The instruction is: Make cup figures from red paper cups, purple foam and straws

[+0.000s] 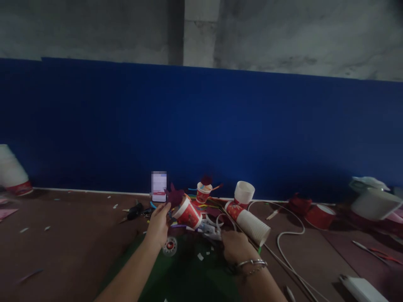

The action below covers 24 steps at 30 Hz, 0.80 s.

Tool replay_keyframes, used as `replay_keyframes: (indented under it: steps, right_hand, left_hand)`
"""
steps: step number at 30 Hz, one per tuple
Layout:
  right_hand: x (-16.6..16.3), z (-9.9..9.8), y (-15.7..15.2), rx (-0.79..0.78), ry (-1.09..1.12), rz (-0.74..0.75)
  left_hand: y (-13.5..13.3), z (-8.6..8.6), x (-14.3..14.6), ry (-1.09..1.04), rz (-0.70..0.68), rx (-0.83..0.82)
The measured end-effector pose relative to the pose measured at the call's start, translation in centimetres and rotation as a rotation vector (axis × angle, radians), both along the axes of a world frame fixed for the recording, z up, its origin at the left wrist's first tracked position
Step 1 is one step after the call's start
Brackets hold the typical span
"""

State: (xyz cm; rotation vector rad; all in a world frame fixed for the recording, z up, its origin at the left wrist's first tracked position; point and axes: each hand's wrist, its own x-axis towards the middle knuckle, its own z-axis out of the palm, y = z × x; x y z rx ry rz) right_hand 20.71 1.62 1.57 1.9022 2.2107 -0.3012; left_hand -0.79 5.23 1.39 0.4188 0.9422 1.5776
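Note:
My left hand (158, 224) reaches forward, its fingertips pinched at the edge of a dark maroon paper shape (174, 196) beside a tilted red and white paper cup (188, 213). My right hand (235, 246), with bracelets at the wrist, rests closed on the green mat (185, 277) among white cable loops; what its fingers hold is hidden. A stack of paper cups (250, 223) lies on its side just right of that hand. Further back stand a small decorated cup (203, 192) with coloured sticks and an upright white cup (244, 192).
A phone (159, 186) leans against the blue wall panel. Scissors (134, 212) lie left of my left hand, a tape roll (170, 246) under it. A white cable (291, 235) runs to the right. More cups and containers (374, 203) sit far right, a cup stack (11, 172) far left.

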Motion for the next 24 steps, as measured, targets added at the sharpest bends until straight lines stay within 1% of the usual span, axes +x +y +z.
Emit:
replay_keyframes:
  steps: [4,7,9,11,13,16,18,24]
  right_hand:
    - [0.1,0.3,0.0,0.002,0.006,0.015]
    - [0.9,1.0,-0.1,-0.014,0.05,0.034]
    - [1.6,1.6,-0.3,-0.045,0.149,0.062]
    - [2.3,2.2,-0.4,-0.074,0.275,0.103]
    - [2.8,2.7,-0.4,-0.1,0.359,0.139]
    - [3.1,3.2,-0.3,-0.124,0.375,0.15]
    - [3.0,3.3,-0.2,-0.129,0.359,0.148]
    - [1.5,3.5,-0.6,-0.129,0.395,0.158]
  left_hand:
    - [0.2,0.5,-0.7,-0.04,-0.023,-0.088]
    - [0.6,0.5,-1.3,-0.02,-0.012,-0.066]
    - [0.8,0.5,-1.7,0.004,0.016,-0.038]
    - [1.0,0.5,-2.2,0.062,0.038,-0.027]
    - [1.1,0.6,-2.8,0.167,0.023,-0.014]
    - [1.2,1.0,-3.6,0.351,-0.046,0.041]
    - [1.1,1.4,-4.0,0.437,-0.078,0.058]
    - [0.8,1.9,-4.1,0.558,-0.166,0.075]
